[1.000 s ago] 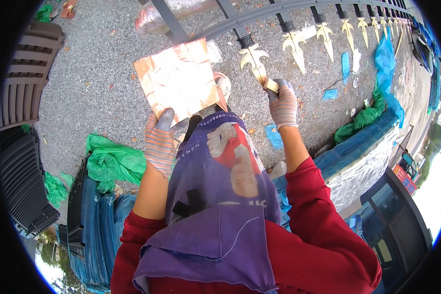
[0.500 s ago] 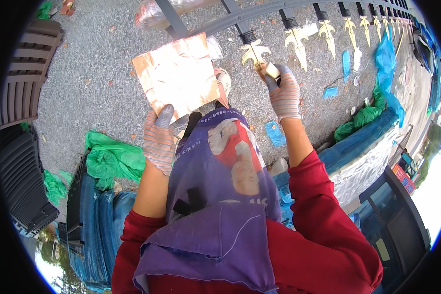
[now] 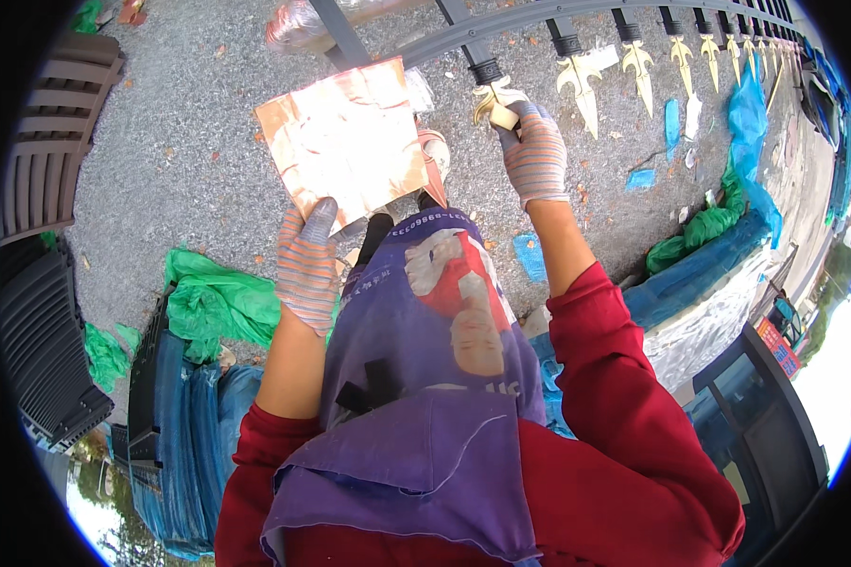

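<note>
The step in hand looks like working the block over the nearest gold finial of the fence; the next move seems to call for light, even pressure along its curves, though the contact itself cannot be made out; the right hand pinches the block between thumb and fingers, its forearm reaching forward and leaning inward; the left hand grips the coppery sheet by its near corner, thumb on top, holding it beside the finial.
</note>
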A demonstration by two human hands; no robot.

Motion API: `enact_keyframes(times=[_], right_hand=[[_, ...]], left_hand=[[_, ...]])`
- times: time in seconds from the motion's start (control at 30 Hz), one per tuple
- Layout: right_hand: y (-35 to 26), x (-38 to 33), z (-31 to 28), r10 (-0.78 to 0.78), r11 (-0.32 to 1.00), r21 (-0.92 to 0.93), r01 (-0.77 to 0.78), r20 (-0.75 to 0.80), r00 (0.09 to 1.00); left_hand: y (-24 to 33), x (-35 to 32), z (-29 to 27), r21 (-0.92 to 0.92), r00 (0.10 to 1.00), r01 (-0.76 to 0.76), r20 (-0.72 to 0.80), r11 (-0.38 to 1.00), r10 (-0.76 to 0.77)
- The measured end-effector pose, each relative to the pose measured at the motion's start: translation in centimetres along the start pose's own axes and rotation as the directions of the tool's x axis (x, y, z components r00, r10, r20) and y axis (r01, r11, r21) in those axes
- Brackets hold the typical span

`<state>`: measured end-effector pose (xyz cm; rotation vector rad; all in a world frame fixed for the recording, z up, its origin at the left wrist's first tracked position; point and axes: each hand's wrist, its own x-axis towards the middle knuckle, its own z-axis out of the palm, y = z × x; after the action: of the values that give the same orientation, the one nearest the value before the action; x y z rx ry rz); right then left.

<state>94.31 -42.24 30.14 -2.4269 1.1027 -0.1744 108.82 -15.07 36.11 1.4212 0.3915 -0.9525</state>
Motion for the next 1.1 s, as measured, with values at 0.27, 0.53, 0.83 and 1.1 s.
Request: enact_keyframes(times=[0.27, 0.53, 0.83, 1.1], right_hand=[[3.2, -8.0, -2.3, 0.301, 0.953, -0.106, -0.285, 0.207, 0.931], [1.4, -3.9, -0.3, 0.120, 0.993, 0.002, -0.120, 0.060, 0.991], [0.7, -5.9, -4.1, 0.252, 0.799, 0.558, -0.224, 0.026, 0.967], [-4.9, -3.2, -5.1, 0.036, 0.761, 0.646, -0.057, 0.045, 0.998]], left_hand=[[0.1, 0.0, -0.3, -0.202, 0.996, 0.059, 0.071, 0.978, -0.045], [0.3, 0.9, 0.2, -0.225, 0.983, 0.179, 0.091, 0.958, -0.162], [1.0, -0.3, 6.3, -0.013, 0.993, 0.111, 0.054, 0.994, -0.110], [-1.8, -0.6, 8.8, 0.277, 0.980, 0.031, 0.179, 0.961, -0.083]])
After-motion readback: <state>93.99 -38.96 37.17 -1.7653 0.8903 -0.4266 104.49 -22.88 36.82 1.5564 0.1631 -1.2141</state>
